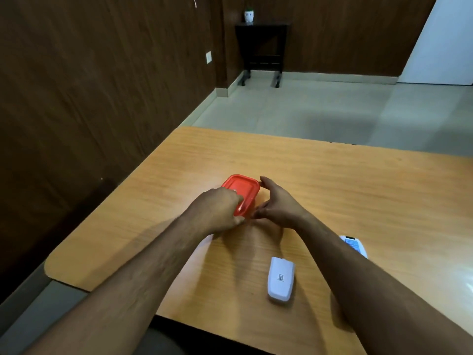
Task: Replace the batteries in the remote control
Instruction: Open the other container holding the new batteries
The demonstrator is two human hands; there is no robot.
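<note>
Two white pieces (280, 279) (353, 245) near forearms.

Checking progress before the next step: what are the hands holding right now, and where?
The left hand grips the red container at its near-left lid edge; the right hand cups its right side, contact unclear.

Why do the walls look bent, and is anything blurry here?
Head view: the wide-angle lens bows the wood wall and table edges; both hands at the red box look slightly smeared; soft arm shadows fall around the white remote.
</note>
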